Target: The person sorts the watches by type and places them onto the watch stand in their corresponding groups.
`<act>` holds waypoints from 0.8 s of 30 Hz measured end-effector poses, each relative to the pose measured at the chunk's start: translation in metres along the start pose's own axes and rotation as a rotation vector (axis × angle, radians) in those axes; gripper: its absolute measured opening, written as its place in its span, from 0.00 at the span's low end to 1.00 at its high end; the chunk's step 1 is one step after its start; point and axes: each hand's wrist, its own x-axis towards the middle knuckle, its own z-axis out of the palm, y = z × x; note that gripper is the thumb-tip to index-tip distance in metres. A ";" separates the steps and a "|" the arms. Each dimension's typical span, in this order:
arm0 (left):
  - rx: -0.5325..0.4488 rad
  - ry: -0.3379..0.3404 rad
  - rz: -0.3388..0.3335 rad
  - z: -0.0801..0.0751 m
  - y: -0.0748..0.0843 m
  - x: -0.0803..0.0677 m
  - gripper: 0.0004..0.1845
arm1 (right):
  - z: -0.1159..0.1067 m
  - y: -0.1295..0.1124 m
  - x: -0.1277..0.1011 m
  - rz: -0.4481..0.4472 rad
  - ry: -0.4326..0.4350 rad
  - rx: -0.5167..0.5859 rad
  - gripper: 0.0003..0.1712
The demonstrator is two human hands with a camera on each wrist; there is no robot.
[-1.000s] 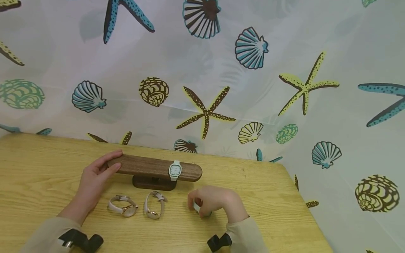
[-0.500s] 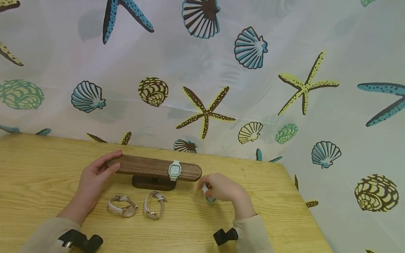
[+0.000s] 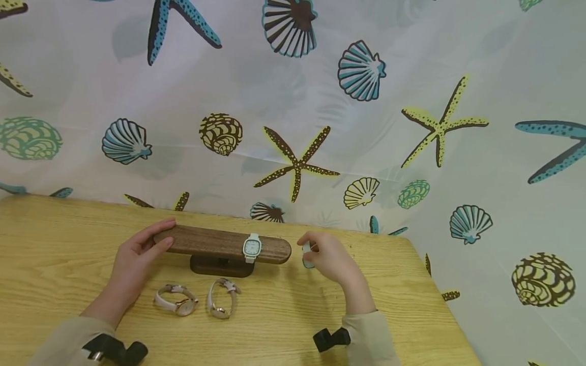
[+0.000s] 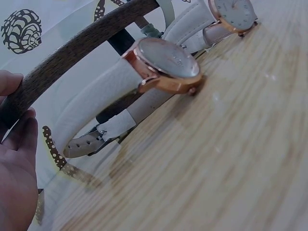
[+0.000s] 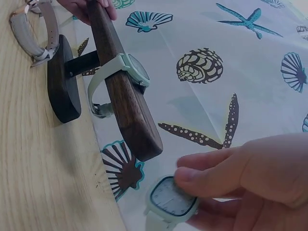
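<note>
A dark wooden watch stand has a bar raised on a base, with one pale green square watch looped round the bar toward its right end. My left hand grips the bar's left end between thumb and fingers. Just off the right end, my right hand pinches a second pale green watch by its case, its face showing in the right wrist view. Two white-strapped watches with rose-gold cases, a left one and a right one, rest on the table in front of the stand.
The light wooden table ends at a white curtain printed with shells and starfish, behind and to the right. Black camera mounts sit on the left wrist and right wrist.
My right hand has lifted the second pale green watch from in front of the stand, moving it back and right to beside the bar's right end. The left hand keeps its grip.
</note>
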 end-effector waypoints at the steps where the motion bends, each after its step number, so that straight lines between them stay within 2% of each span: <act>1: 0.000 -0.001 0.001 0.000 0.000 0.000 0.20 | 0.000 0.000 0.000 -0.004 0.029 0.013 0.13; 5: -0.001 0.000 0.001 0.000 -0.001 0.000 0.20 | 0.001 -0.002 0.001 0.003 0.127 0.099 0.14; 9: 0.001 0.004 -0.001 0.000 -0.002 0.000 0.20 | 0.003 -0.003 0.002 -0.005 0.179 0.182 0.15; 13: 0.020 0.007 -0.001 0.000 -0.002 0.001 0.20 | 0.007 -0.004 0.005 -0.026 0.194 0.256 0.16; 24: 0.019 0.006 0.002 0.000 -0.001 0.001 0.20 | 0.021 -0.003 0.013 0.020 0.211 0.547 0.16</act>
